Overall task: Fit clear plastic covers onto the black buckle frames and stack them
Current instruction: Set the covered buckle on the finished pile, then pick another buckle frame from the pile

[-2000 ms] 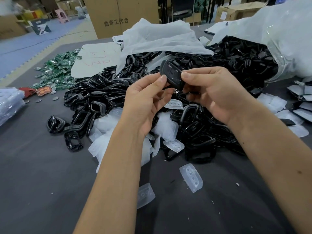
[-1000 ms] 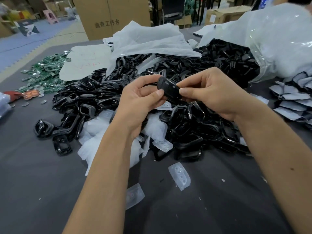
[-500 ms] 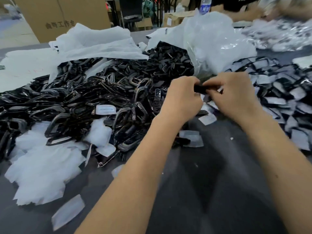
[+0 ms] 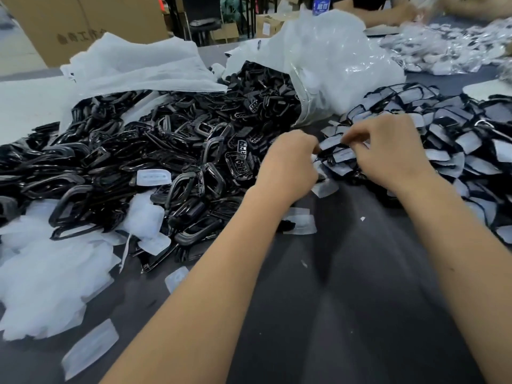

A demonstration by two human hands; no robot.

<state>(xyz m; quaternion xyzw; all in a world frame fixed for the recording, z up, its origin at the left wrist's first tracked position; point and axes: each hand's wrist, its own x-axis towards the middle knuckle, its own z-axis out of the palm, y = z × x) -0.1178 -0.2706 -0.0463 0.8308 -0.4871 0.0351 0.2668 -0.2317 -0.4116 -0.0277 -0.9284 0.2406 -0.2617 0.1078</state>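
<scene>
Two bare forearms reach from the near edge across a dark grey table (image 4: 346, 314) to the near left edge of a spread pile of finished black buckle frames with clear plastic covers fitted (image 4: 457, 139), which fills the right side. The left hand (image 4: 288, 164) is knuckles-up, fingers curled in; the right hand (image 4: 388, 151) arches over the pile edge with fingers bent down. Between them, both pinch one covered buckle frame (image 4: 331, 142), which sits low, touching or just above the pile.

Likely risks, judging from this pose: the pile lies loose and overlapping rather than squared, so a piece set on its sloping edge may slide off onto the table, or nudge neighbours out of place. If the cover is not fully seated, letting go could leave it to lift away; whether it is seated cannot be told here.

To the left lies a large heap of bare black buckle frames (image 4: 124, 162), spilling from a crinkled clear plastic bag (image 4: 332, 65) at the far side. Loose clear plastic covers (image 4: 151, 177) lie scattered on that heap and on the near left table.
</scene>
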